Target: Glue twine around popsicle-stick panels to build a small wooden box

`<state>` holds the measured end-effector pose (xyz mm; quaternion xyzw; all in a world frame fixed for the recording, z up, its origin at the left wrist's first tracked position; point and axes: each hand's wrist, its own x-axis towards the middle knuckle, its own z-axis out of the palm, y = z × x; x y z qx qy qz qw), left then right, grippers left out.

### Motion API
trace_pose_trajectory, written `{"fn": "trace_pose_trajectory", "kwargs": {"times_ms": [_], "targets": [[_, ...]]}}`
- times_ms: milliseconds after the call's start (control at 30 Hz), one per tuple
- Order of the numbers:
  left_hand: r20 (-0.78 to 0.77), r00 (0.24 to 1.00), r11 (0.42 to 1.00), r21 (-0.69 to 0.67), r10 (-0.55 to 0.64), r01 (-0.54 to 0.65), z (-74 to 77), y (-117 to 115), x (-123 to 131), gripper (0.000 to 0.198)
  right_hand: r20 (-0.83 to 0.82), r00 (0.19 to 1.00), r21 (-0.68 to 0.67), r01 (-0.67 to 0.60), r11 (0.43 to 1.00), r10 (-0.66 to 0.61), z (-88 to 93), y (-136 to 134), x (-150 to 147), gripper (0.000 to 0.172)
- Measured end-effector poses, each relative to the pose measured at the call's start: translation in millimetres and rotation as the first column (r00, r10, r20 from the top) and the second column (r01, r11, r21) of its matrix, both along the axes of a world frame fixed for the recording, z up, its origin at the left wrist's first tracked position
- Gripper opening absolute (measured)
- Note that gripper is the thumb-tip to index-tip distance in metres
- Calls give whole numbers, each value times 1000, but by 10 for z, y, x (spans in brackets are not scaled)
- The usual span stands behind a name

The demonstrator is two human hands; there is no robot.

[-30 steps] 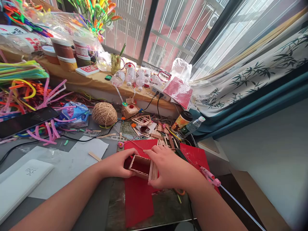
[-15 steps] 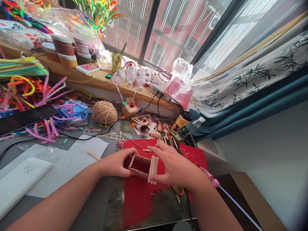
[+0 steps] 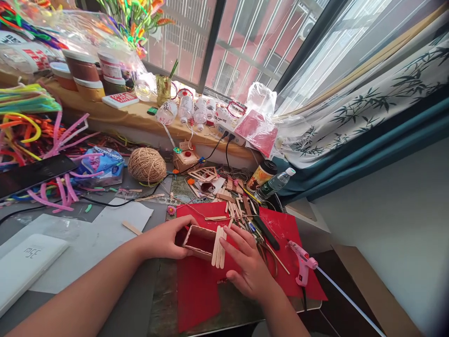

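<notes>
Over the red paper, my left hand grips the left end of a small open-topped wooden box, thumb in front and fingers behind. A few craft sticks lie side by side across the box's right end, extending past its front edge. My right hand is just right of these sticks, its fingers spread. Its fingertips are at the rightmost stick; whether they press on it I cannot tell. The thumb is apart from the sticks.
A pink glue gun with a long glue stick lies on the right. Behind the hands are loose craft sticks, a water bottle and a twine ball. A white power bank lies at left.
My right hand has opened and drawn back toward the lower right, its thumb coming off the craft sticks. The sticks stay on the box in my left hand. The glue gun shows fully now.
</notes>
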<state>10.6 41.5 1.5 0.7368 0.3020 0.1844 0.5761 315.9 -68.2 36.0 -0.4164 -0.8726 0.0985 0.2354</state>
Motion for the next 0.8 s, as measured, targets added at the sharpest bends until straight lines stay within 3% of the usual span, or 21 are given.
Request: {"fn": "trace_pose_trajectory", "kwargs": {"times_ms": [100, 600, 800], "targets": [[-4, 1000, 1000, 3, -1, 1, 18, -7, 1, 41, -1, 1000, -16, 16, 1000, -16, -72, 26, 13, 71], [-29, 1000, 1000, 5, -2, 2, 54, -5, -7, 41, -39, 999, 19, -23, 1000, 24, -138, 129, -5, 63], [-27, 1000, 1000, 7, -1, 1, 42, 1, -4, 41, -191, 981, -1, 42, 999, -42, -116, 61, -47, 66]]}}
